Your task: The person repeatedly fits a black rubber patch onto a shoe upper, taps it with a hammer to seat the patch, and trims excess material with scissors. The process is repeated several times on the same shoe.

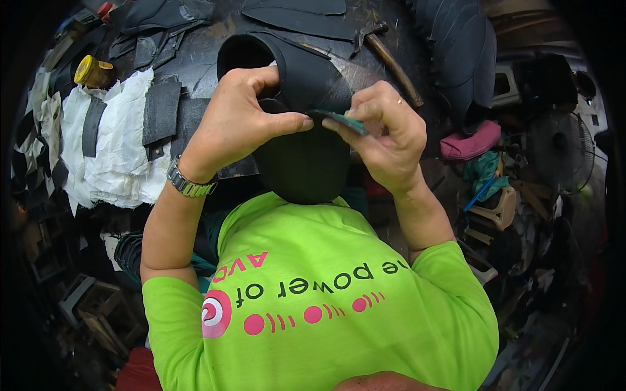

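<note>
A black, smooth, boot-like piece [303, 159] with a wide round opening lies in front of my chest, its lower end close to my shirt. My left hand [244, 111] is closed on the rim, with fingers reaching inside the opening and the thumb stretched along the near edge. Pinched in my right hand [389, 133] is a thin, flat, dark tool with a green part [349, 122]. Its tip meets the black piece close to my left thumb. The exact kind of tool cannot be made out.
A hammer [391, 65] lies on the dark worktop behind the piece. Black cut pieces [161, 112] rest on white cloth [117, 156] at left, beside a yellow tin [93, 72]. A pink pouch [471, 140] and a fan [562, 153] are at right.
</note>
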### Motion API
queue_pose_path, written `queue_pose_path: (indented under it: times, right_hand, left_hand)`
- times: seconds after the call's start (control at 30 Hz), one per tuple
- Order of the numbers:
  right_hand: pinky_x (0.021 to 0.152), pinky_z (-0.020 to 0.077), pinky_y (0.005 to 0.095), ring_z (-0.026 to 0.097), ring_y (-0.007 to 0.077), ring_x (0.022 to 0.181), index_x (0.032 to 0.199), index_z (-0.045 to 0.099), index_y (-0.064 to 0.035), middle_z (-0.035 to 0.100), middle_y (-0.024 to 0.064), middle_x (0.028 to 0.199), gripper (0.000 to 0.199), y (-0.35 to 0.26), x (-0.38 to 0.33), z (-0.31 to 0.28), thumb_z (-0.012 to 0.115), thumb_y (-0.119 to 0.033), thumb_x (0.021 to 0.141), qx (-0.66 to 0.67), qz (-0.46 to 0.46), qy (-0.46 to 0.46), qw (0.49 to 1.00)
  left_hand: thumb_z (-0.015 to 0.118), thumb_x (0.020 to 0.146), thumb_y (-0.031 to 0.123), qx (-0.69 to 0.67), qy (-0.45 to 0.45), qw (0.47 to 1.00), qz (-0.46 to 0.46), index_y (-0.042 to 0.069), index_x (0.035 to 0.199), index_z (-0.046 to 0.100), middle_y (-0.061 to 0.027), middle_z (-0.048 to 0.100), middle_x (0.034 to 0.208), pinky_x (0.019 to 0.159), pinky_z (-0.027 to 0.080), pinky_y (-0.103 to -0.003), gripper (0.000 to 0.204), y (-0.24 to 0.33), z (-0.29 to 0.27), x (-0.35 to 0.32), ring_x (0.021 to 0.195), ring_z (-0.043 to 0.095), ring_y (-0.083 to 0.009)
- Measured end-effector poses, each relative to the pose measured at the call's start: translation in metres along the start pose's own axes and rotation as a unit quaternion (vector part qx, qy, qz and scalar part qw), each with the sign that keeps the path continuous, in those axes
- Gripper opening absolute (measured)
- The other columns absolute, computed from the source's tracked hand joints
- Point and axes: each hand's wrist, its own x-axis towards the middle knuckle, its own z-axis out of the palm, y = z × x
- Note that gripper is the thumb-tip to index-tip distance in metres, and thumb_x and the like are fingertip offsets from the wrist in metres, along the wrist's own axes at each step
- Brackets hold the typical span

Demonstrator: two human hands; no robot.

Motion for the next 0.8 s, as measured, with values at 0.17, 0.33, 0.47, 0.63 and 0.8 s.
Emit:
queue_pose_path:
  times: [0.17,0.33,0.47,0.63,0.8]
  right_hand:
    - [0.064,0.0413,0.02,0.051,0.0059,0.072,0.081,0.06,-0.002,0.058,0.0002,0.08,0.027,0.004,-0.004,0.008,0.085,0.007,0.075,0.057,0.086,0.059,0.993]
    - [0.065,0.042,0.0193,0.053,0.0038,0.073,0.082,0.061,-0.0035,0.06,-0.0008,0.082,0.025,0.005,-0.004,0.013,0.084,0.005,0.077,0.04,0.121,0.054,0.99]
    - [0.061,0.0434,0.0177,0.056,0.0021,0.072,0.084,0.062,-0.0045,0.063,-0.0023,0.084,0.021,0.006,-0.002,0.018,0.082,0.001,0.082,0.132,0.245,0.069,0.958]
    - [0.06,0.0449,0.0191,0.056,0.0024,0.07,0.084,0.065,-0.0039,0.062,-0.0031,0.078,0.017,0.006,-0.001,0.023,0.081,-0.007,0.087,0.241,0.296,0.104,0.918]
    - [0.056,0.0437,0.0206,0.053,0.0028,0.064,0.082,0.066,-0.0038,0.061,-0.003,0.073,0.02,0.007,-0.003,0.022,0.08,-0.015,0.09,0.264,0.325,0.099,0.903]
  left_hand:
    - [0.084,0.077,0.007,0.015,0.003,1.0,0.022,-0.004,0.103,0.072,-0.0049,0.075,0.092,0.077,0.056,-0.025,0.031,-0.002,0.0,0.0,0.083,0.066,-0.0079]
    - [0.083,0.077,0.007,0.006,0.023,0.999,0.039,-0.004,0.105,0.072,-0.0051,0.075,0.094,0.077,0.055,-0.025,0.032,-0.005,0.003,-0.003,0.084,0.067,-0.0087]
    - [0.082,0.076,0.007,0.04,0.051,0.997,0.043,-0.004,0.103,0.071,-0.006,0.073,0.089,0.073,0.053,-0.025,0.031,-0.007,0.005,-0.009,0.08,0.063,-0.0082]
    - [0.084,0.073,0.01,0.034,0.097,0.993,0.056,-0.004,0.089,0.069,-0.0073,0.066,0.072,0.059,0.047,-0.026,0.026,-0.011,0.011,-0.011,0.065,0.053,-0.0069]
    - [0.084,0.073,0.01,0.057,0.106,0.99,0.072,-0.004,0.088,0.068,-0.0066,0.065,0.07,0.056,0.045,-0.025,0.026,-0.014,0.012,-0.012,0.062,0.051,-0.0059]
